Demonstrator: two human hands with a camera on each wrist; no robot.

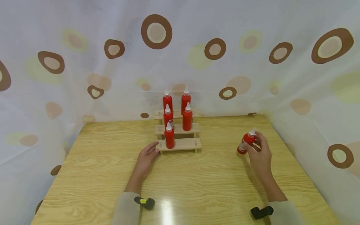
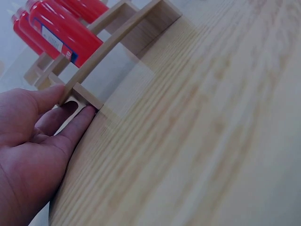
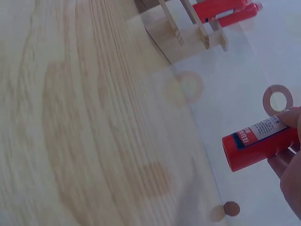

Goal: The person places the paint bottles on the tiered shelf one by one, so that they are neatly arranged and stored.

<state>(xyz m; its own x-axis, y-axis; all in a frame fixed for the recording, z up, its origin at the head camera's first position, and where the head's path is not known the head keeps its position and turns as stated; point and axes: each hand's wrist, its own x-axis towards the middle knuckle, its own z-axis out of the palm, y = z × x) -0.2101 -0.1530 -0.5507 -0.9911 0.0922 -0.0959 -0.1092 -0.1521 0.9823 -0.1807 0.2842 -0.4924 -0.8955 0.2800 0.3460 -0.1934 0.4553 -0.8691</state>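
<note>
A three-step wooden display rack [image 1: 187, 143] bears several red squeeze bottles with white pointed caps. One bottle [image 1: 169, 139] stands at the left of the lowest step, with another red bottle [image 1: 187, 120] at the right of the middle step. My left hand [image 1: 147, 157] pinches the rack's lowest step at its left end, thumb on the board and fingers beneath, as the left wrist view shows. Well to the right of the rack, my right hand [image 1: 260, 153] grips a labelled red squeeze bottle [image 3: 261, 141]. That bottle leans, its cap up and to the right, held off the table.
A wood-grain table [image 1: 197, 187] lies under both hands. Behind it and at both sides hangs a white sheet [image 1: 180, 68] with brown rings and pale spots. The rack stands near the table's back edge.
</note>
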